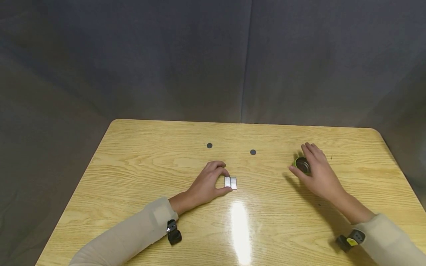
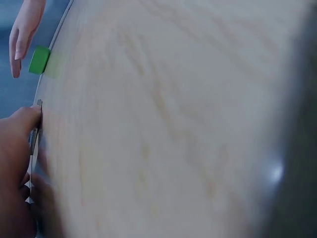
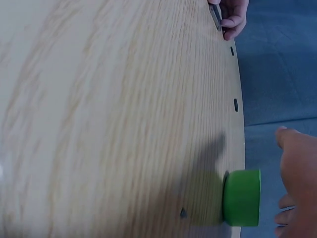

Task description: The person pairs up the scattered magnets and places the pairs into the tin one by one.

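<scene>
L fingers pinch silver pc; R fingers spread, empty, nr green cylinder

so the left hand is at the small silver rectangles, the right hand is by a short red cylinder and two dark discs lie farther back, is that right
Not quite: the short cylinder by the right hand is green, not red, as the right wrist view shows. The left hand is at the small silver rectangles, and two dark discs lie farther back.
</scene>
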Demonstrator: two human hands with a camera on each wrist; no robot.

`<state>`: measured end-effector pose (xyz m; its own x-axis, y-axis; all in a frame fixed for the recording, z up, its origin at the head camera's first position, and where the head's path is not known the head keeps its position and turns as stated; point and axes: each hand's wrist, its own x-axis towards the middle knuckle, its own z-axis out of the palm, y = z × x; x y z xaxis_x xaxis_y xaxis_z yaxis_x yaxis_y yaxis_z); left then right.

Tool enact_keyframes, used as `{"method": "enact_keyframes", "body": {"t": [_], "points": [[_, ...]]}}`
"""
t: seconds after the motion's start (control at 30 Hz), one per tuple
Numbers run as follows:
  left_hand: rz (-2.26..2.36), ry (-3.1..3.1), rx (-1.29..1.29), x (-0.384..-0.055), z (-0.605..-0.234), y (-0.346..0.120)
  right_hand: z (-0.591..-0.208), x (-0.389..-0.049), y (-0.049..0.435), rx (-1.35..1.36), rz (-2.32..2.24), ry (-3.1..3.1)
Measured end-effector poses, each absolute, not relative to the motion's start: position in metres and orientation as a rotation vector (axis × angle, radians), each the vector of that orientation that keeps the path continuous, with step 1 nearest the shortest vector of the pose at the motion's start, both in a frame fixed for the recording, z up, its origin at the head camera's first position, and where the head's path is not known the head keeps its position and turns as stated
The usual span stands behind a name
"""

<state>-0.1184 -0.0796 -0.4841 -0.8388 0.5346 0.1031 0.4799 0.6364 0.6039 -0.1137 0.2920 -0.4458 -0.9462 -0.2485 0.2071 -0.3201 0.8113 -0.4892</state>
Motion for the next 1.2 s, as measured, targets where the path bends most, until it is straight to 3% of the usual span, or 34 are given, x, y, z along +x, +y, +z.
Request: {"method": "enact_keyframes", "body": {"t": [1.2], "points": [[0.946,2.765,0.853,-0.119,-0.481,-0.078,-0.464,-0.121,0.312,0.401,0.709,-3.069]]}}
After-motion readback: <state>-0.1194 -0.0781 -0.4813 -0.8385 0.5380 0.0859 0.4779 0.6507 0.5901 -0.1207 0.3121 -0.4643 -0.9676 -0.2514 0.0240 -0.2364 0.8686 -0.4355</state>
